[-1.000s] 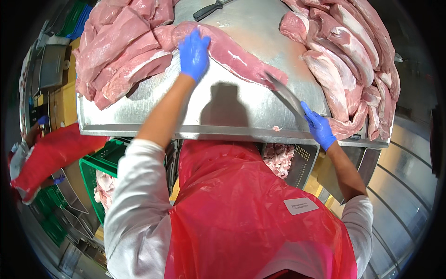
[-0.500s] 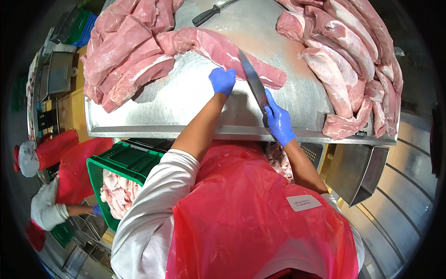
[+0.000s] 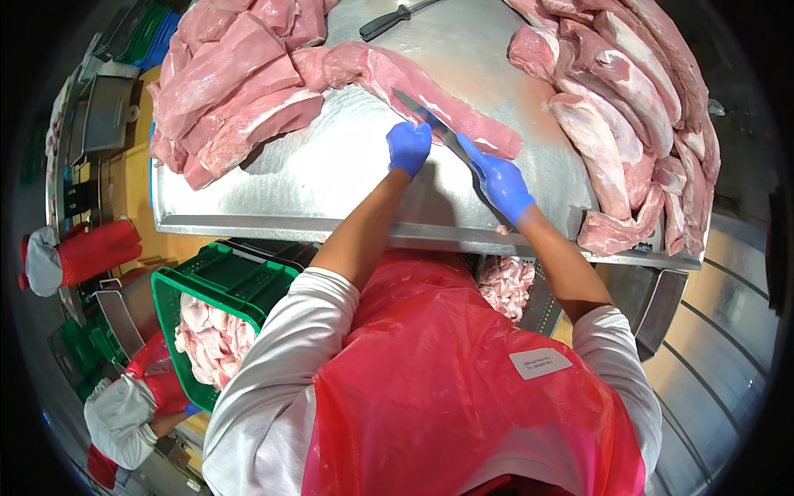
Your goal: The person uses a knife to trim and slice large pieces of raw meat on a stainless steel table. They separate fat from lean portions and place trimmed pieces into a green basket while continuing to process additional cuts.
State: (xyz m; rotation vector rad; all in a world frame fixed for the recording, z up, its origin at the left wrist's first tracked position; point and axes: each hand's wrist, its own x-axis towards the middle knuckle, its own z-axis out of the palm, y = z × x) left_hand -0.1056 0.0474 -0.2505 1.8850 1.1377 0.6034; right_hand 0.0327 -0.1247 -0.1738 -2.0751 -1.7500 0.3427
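Observation:
A long pink pork loin (image 3: 413, 81) lies across the steel table (image 3: 347, 178). My right hand (image 3: 502, 183), in a blue glove, grips a long-bladed knife (image 3: 436, 122), its blade slanting over the loin's near edge with the tip toward the far left. Just left of the blade, my left hand (image 3: 409, 149), also gloved in blue, is closed at that same edge. Whatever its fingers pinch is hidden. A small scrap of meat (image 3: 502, 229) rests by the table's front edge.
Pink loins (image 3: 223, 74) are piled at the left, fattier ones (image 3: 620, 107) at the right. A sharpening steel (image 3: 387, 22) lies at the back. Below the table are a green crate (image 3: 248, 289) of trimmings and more trimmings (image 3: 506, 285). A co-worker (image 3: 124, 417) bends at lower left.
My right hand has moved the knife away from me, its tip now farther left along the loin. My left hand stays closed at the edge. Co-workers at the left have shifted.

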